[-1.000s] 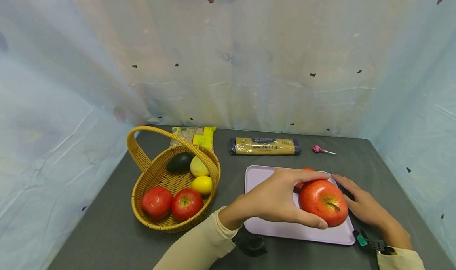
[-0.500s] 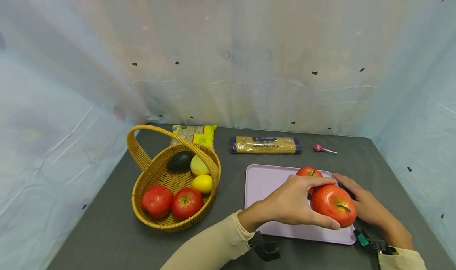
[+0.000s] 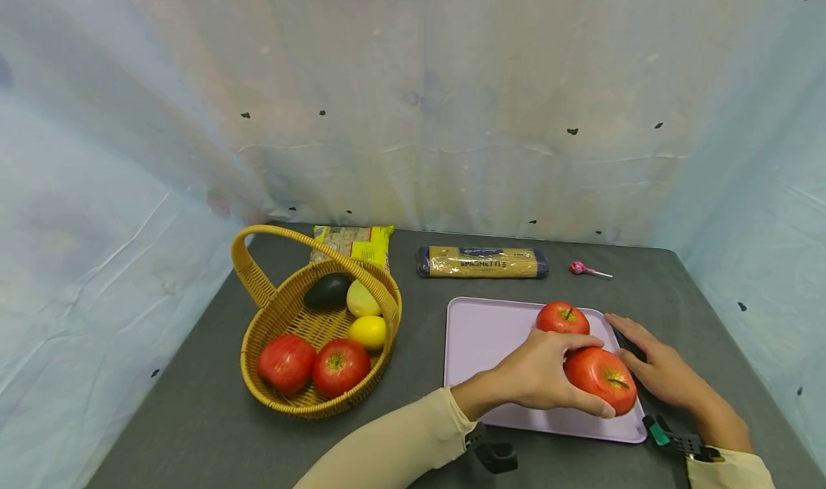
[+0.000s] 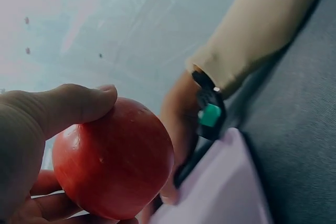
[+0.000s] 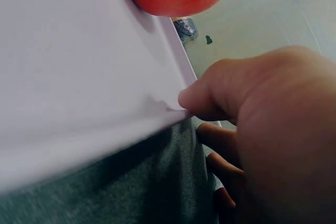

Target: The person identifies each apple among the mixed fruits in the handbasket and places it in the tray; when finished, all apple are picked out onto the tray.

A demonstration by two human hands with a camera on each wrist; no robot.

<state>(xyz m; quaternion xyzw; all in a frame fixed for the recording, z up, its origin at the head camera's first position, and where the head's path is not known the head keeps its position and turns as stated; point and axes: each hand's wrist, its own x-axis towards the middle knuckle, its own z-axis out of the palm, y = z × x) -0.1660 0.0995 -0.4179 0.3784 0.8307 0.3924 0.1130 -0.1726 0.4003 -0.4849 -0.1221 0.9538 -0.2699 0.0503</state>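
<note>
A red apple (image 3: 599, 381) is in my left hand (image 3: 538, 374), gripped between thumb and fingers above the right part of a lilac tray (image 3: 480, 335). In the left wrist view the thumb lies over the apple (image 4: 115, 161) and the fingers go behind it. A second red apple (image 3: 560, 316) rests on the tray near its far right corner, its near side partly covered by my left hand. My right hand (image 3: 665, 376) holds the tray's right edge. The right wrist view shows its thumb on the tray rim (image 5: 184, 66) and the other fingers outside.
Left of the tray stands a wicker basket (image 3: 254, 396) with a tall handle, holding two red apples, an avocado (image 3: 327, 291) and yellow fruits (image 3: 367, 333). Behind are a yellow packet (image 3: 371, 245), a spaghetti pack (image 3: 480, 262) and a lollipop (image 3: 578, 267). Curtains surround the table.
My left hand moved right with the apple, then lowered it slightly toward the tray. More of the apple on the tray shows now. My right hand stays at the tray's edge.
</note>
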